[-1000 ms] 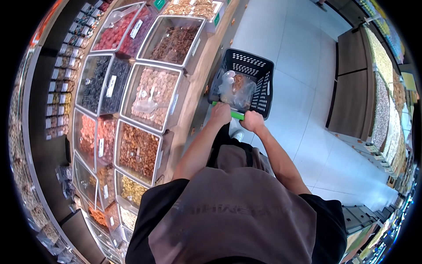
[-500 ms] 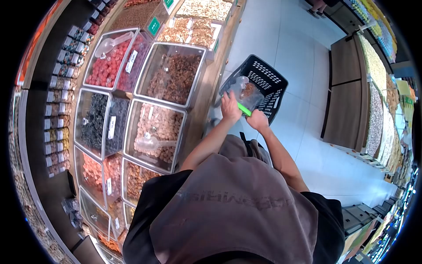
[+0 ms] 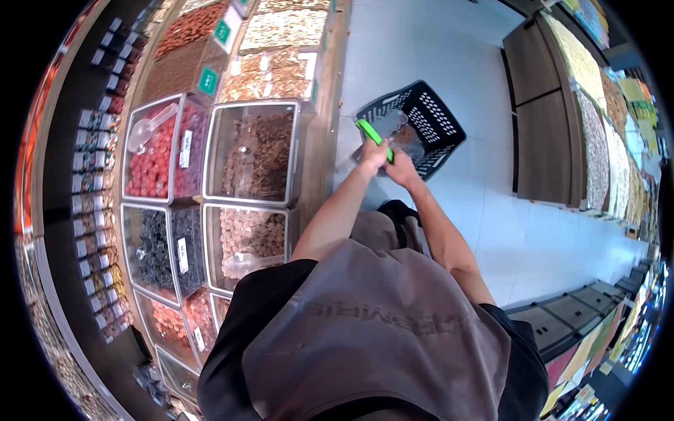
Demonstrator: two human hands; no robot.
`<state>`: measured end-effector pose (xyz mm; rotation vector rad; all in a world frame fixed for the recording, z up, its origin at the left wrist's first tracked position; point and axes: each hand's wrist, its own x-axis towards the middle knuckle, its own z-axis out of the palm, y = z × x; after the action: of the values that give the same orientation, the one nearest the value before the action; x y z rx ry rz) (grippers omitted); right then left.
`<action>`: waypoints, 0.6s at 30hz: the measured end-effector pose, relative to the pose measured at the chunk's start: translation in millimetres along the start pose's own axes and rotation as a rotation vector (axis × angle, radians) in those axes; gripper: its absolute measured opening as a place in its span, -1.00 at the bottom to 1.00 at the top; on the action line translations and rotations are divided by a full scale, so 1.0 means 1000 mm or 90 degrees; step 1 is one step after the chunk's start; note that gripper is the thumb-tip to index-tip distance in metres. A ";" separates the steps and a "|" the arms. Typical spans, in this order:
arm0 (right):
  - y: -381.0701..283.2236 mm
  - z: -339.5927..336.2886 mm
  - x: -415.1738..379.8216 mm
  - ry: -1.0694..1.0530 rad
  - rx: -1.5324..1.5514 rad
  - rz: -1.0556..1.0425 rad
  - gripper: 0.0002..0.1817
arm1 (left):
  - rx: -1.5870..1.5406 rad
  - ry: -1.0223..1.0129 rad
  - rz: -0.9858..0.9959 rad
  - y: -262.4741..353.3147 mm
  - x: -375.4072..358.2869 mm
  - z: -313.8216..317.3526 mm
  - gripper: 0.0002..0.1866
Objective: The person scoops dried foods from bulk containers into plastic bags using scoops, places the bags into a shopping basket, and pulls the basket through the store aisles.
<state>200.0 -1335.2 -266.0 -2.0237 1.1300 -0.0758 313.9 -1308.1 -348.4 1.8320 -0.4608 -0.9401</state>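
Note:
A black shopping basket point(image 3: 430, 112) with perforated sides hangs in front of me above the floor. Its bright green handle point(image 3: 366, 129) slants across the near side. My left hand point(image 3: 375, 152) is closed around the handle near its middle, leaving the far left end bare. Close beside it, my right hand point(image 3: 400, 168) is closed at the handle's lower right end. Inside the basket lies a clear plastic bag point(image 3: 411, 146) with something brown in it, partly behind the handle and hands.
To my left runs a wooden-edged counter point(image 3: 321, 140) of clear lidded bins, including red dried fruit point(image 3: 149, 168) and brown pieces point(image 3: 260, 151). Jars point(image 3: 95, 200) line a shelf beyond. A brown cabinet point(image 3: 540, 105) stands right, across the tiled floor point(image 3: 484, 168). Grey crates point(image 3: 562, 316) sit behind right.
The counter bins have shifted downward in view as I move forward. My left hand has moved along the green handle toward my right hand, uncovering the handle's left end.

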 end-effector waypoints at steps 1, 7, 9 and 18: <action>-0.004 -0.002 -0.006 0.010 0.024 -0.001 -0.47 | -0.004 0.015 -0.008 -0.031 0.030 0.012 -0.77; 0.073 0.007 -0.058 0.010 0.043 0.048 -0.44 | 0.045 -0.009 0.002 0.072 0.021 -0.051 -0.71; 0.140 0.008 -0.073 -0.088 -0.005 0.130 -0.43 | 0.042 -0.025 0.009 0.048 0.051 -0.063 -0.74; 0.318 -0.060 -0.141 -0.033 0.040 0.388 -0.49 | 0.261 -0.012 -0.017 0.077 0.043 -0.088 -0.67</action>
<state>-128.3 -1356.9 -393.3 -1.5417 1.6349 0.2445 416.4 -1318.5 -278.4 2.2028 -0.6812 -0.9304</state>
